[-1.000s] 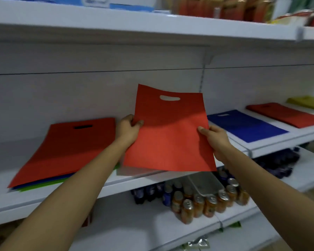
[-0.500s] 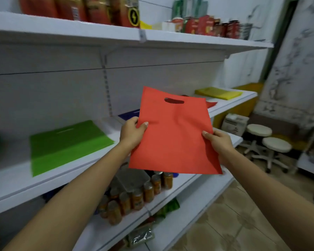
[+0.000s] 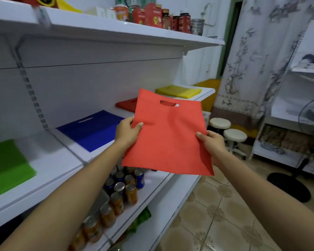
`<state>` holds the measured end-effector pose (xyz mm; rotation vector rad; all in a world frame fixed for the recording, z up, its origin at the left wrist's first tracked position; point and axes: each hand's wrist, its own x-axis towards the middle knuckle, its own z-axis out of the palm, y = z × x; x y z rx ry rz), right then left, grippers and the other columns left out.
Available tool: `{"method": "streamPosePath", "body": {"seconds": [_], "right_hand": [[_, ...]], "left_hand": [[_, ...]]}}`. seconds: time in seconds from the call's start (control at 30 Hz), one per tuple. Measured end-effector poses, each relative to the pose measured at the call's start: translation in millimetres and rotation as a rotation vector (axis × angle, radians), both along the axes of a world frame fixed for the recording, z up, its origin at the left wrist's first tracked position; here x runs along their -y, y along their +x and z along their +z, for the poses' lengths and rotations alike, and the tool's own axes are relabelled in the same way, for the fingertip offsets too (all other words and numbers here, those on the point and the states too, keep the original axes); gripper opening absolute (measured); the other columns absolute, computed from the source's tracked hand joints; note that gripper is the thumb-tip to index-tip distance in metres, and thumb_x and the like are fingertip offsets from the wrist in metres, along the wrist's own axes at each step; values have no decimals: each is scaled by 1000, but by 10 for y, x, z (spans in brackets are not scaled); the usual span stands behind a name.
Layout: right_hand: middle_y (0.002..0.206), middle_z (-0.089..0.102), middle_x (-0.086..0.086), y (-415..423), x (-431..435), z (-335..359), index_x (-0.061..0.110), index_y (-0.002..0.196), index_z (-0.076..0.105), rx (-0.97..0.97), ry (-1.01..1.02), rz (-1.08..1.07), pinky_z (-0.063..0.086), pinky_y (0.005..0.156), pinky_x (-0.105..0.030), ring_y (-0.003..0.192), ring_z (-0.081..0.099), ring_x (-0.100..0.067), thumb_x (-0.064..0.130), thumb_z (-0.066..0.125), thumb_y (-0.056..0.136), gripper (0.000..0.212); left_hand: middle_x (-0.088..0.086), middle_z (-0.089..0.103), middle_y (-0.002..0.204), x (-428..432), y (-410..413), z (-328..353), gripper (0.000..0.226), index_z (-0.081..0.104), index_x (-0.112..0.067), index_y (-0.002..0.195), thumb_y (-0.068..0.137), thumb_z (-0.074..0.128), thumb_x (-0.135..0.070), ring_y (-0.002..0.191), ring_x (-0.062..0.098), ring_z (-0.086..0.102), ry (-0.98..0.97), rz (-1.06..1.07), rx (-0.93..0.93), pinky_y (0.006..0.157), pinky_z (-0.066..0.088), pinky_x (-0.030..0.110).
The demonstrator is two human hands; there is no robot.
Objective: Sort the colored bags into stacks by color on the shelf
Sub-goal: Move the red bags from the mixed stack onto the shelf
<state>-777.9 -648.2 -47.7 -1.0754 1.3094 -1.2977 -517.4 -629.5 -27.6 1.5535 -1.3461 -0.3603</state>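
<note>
Item held: one flat red non-woven fabric bag (image 3: 168, 134) with a die-cut handle slot, gripped by both hands and clear of every surface.

Left hand (image 3: 128, 131): clenched on the bag's left edge at about mid-height, thumb on the upper face, fingers tucked behind the fabric.

Right hand (image 3: 211, 144): clenched on the right edge, lower down than the left hand, thumb on the upper face, fingers hidden beneath.

Position relative to grip: the bag spans the gap between the two hands. The slot end points away from the person and is tilted up; the bottom edge hangs below both hands, toward the person. The sheet is nearly flat, with slight creasing near the left thumb.

Location: in the air in front of the white metal shelf (image 3: 58, 160), not touching it.

On that shelf, from near to far: a green bag (image 3: 5, 167), a blue bag (image 3: 92, 129), a red stack (image 3: 128, 105) partly hidden behind the held bag, and a yellow stack (image 3: 178, 91).

Below: drink cans (image 3: 120, 192) on the lower shelf. Two round white stools (image 3: 235, 135) stand on the tiled floor beyond.
</note>
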Motion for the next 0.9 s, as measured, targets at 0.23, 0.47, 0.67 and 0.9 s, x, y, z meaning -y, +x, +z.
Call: {"method": "streamPosePath", "body": {"seconds": [0.23, 0.47, 0.67, 0.9], "right_hand": [[93, 69, -13, -118, 1110, 262, 6, 107, 67, -83, -75, -73, 53, 74, -36, 69, 62, -21, 18, 65, 91, 20], [75, 63, -2, 145, 2148, 480, 12, 100, 66, -116, -106, -64, 50, 48, -16, 55, 60, -11, 17, 63, 92, 10], [81, 66, -9, 432, 2865, 472, 12, 88, 65, -163, -84, -34, 49, 64, -29, 63, 58, -18, 18, 69, 87, 8], [73, 63, -3, 735, 3545, 426, 17, 87, 64, -345, -165, 44, 42, 54, -23, 57, 54, -13, 18, 68, 87, 4]], "left_hand": [[5, 69, 93, 1261, -95, 124, 16, 66, -11, 95, 90, 63, -26, 89, 26, 65, -24, -37, -28, 79, 52, 37], [7, 70, 102, 2298, 177, 310, 19, 67, -8, 103, 91, 62, -23, 94, 25, 65, -43, -55, -75, 85, 51, 34], [2, 59, 74, 2753, 461, 324, 25, 60, -11, 77, 95, 55, -28, 71, 21, 54, -8, 62, 21, 57, 34, 28], [0, 47, 60, 2906, 894, 103, 40, 44, -13, 63, 97, 50, -33, 56, 16, 45, 97, 57, 222, 54, 29, 28]]}}
